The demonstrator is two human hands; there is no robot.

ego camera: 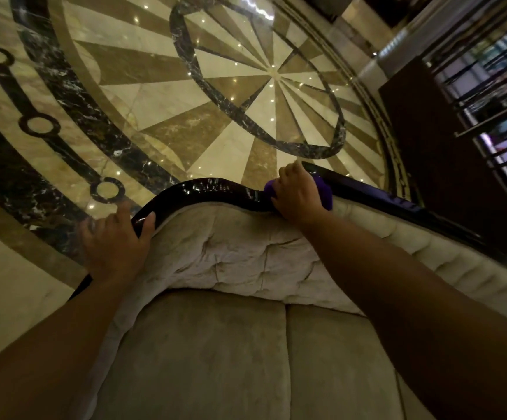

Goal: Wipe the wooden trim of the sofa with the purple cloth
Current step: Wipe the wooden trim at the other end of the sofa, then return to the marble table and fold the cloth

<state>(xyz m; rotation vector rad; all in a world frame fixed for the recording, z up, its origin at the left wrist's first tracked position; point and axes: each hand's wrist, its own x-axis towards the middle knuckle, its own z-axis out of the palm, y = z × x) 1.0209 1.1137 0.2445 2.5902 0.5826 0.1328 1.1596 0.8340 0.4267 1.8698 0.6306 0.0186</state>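
A glossy dark wooden trim (209,192) curves along the top of the sofa's tufted beige backrest (240,256). My right hand (297,192) presses a bunched purple cloth (324,192) onto the trim right of its middle; only the cloth's edges show around my fingers. My left hand (115,237) grips the trim's left end, thumb on the sofa side and fingers over the far side.
Beige seat cushions (215,353) fill the lower view. Beyond the backrest lies a polished marble floor (185,101) with a dark ring and radiating wedges. A dark wooden panel (427,162) and black metal railings (488,86) stand at the right.
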